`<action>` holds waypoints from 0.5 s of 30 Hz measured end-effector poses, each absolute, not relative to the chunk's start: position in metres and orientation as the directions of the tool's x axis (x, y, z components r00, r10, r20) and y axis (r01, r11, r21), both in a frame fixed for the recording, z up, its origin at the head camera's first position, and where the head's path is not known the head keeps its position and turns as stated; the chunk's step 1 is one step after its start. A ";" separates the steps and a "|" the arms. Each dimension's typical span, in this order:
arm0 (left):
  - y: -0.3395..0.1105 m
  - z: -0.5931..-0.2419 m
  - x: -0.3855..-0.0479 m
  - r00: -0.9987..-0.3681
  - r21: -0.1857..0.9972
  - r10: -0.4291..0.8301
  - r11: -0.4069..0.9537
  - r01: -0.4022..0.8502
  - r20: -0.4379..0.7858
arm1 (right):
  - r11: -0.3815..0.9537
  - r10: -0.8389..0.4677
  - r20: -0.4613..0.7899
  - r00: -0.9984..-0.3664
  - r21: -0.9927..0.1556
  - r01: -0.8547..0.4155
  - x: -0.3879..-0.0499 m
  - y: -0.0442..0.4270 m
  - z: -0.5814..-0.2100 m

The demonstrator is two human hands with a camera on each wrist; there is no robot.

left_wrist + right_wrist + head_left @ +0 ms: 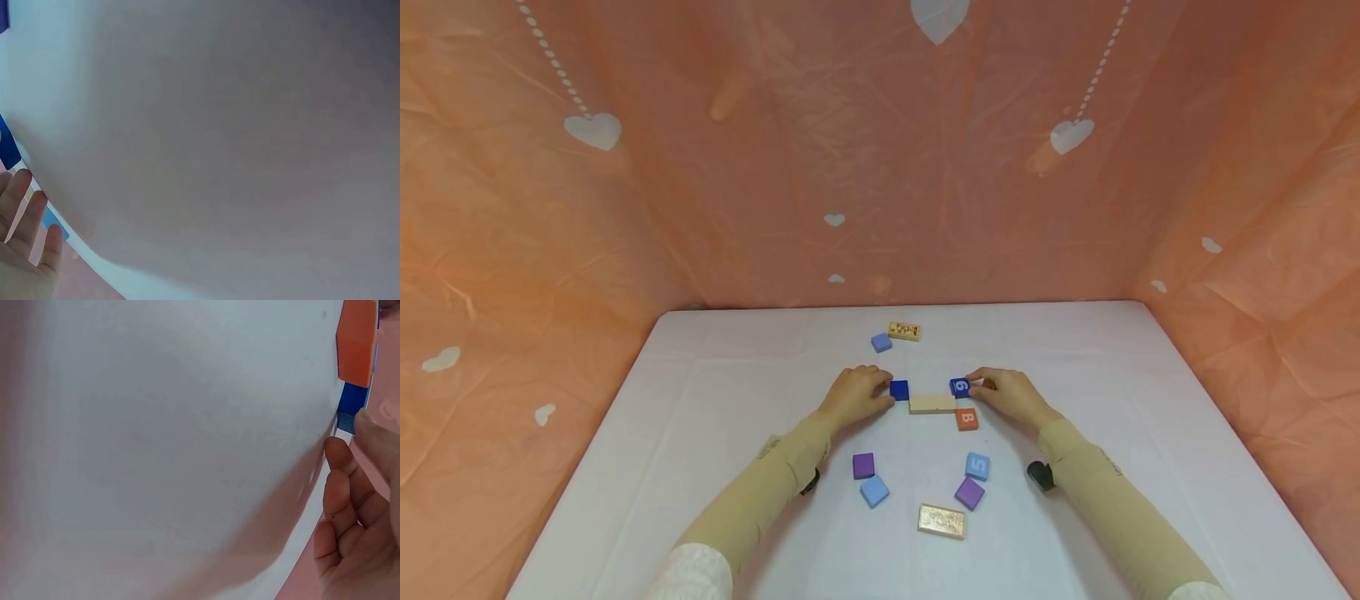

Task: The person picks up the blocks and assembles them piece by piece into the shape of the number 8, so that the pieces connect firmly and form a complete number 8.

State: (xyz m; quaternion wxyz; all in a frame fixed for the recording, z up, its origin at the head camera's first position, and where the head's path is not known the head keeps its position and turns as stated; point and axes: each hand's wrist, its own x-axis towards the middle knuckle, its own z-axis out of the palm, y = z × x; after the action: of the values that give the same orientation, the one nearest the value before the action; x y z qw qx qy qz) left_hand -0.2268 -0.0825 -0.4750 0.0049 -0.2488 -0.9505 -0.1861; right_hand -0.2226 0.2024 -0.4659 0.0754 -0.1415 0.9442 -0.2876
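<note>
The left hand (pixel 857 393) holds a plain dark blue tile (pixel 899 390) at its left side between thumb and forefinger. Opposite, the right hand (pixel 1009 395) pinches a dark blue tile marked 6 (pixel 959 387) by its right edge. A pale wooden block (pixel 932 405) lies between the two tiles, a little nearer the camera. Just below the 6 tile is an orange tile marked B (pixel 967 419). In the right wrist view the thumb of the right hand (pixel 359 506) touches the blue tile (pixel 354 399); the left hand's (pixel 28 231) other fingers are loosely spread in the left wrist view.
Behind the hands lie a light blue tile (pixel 882 342) and a yellow patterned block (pixel 904 332). Nearer are purple tiles (pixel 863 466) (pixel 969 493), light blue tiles (pixel 874 491) (pixel 977 466) and a gold block (pixel 942 521). Orange cloth (pixel 895 167) hangs around the white table (pixel 730 375).
</note>
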 end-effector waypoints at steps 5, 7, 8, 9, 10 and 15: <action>-0.084 -0.475 -0.224 -0.879 0.356 0.464 0.807 0.472 0.112 | 0.784 -0.326 -0.028 -0.945 -0.567 -0.253 -0.221 0.202 -0.467; -0.085 -0.474 -0.222 -0.876 0.359 0.465 0.802 0.478 0.128 | 0.784 -0.319 -0.037 -0.947 -0.572 -0.242 -0.221 0.201 -0.467; -0.085 -0.473 -0.221 -0.874 0.362 0.466 0.798 0.482 0.136 | 0.785 -0.320 -0.039 -0.947 -0.571 -0.242 -0.222 0.201 -0.467; -0.086 -0.472 -0.219 -0.871 0.360 0.469 0.795 0.488 0.144 | 0.785 -0.318 -0.047 -0.947 -0.573 -0.235 -0.222 0.202 -0.467; -0.087 -0.471 -0.218 -0.869 0.358 0.472 0.793 0.493 0.152 | 0.790 -0.312 -0.052 -0.948 -0.569 -0.229 -0.223 0.202 -0.468; -0.092 -0.464 -0.208 -0.866 0.381 0.478 0.780 0.496 0.148 | 0.802 -0.309 -0.054 -0.950 -0.551 -0.230 -0.225 0.203 -0.469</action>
State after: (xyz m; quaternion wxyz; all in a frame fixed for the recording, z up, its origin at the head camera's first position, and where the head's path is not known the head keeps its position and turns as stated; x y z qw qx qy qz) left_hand -0.2076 -0.0916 -0.4643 0.0214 -0.2580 -0.9432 -0.2081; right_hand -0.2251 0.2033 -0.4687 0.0707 -0.1422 0.9466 -0.2805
